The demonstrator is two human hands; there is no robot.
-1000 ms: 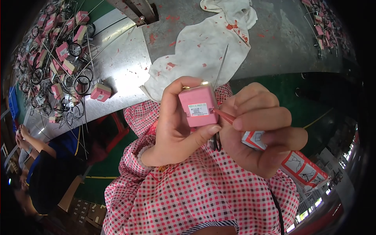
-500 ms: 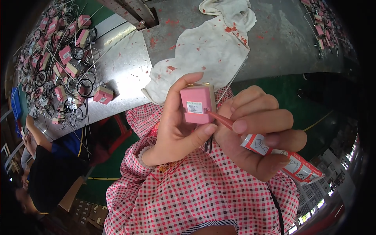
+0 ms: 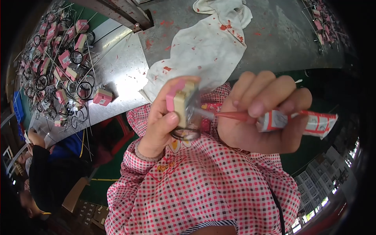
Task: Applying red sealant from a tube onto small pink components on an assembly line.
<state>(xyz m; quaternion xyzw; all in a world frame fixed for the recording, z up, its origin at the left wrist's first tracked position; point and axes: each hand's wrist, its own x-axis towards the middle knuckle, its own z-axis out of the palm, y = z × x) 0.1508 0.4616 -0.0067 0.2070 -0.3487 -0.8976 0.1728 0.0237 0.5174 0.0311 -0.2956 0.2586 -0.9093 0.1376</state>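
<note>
In my left hand [image 3: 156, 117] I grip a small pink and cream box-shaped device [image 3: 176, 100], tilted so its cream side faces right. Black coiled wire [image 3: 185, 134] hangs beneath it, and its right side is smeared by motion. My right hand [image 3: 266, 113] is closed around a red and white squeeze tube [image 3: 316, 123] with a long pointed red nozzle [image 3: 232, 115]. The nozzle points left at the device's blurred side; whether its tip touches cannot be made out.
A metal table [image 3: 125, 58] carries a heap of similar pink devices [image 3: 64, 58] with wires at left, one device [image 3: 102, 97] apart. A stained white cloth [image 3: 199, 47] lies ahead, beside a metal post [image 3: 127, 13]. Another person [image 3: 51, 172] sits at left; more devices [image 3: 319, 27] lie far right.
My left hand has turned the device from its labelled pink face to its cream side. My right hand has drawn slightly right, and the tube now lies nearly level.
</note>
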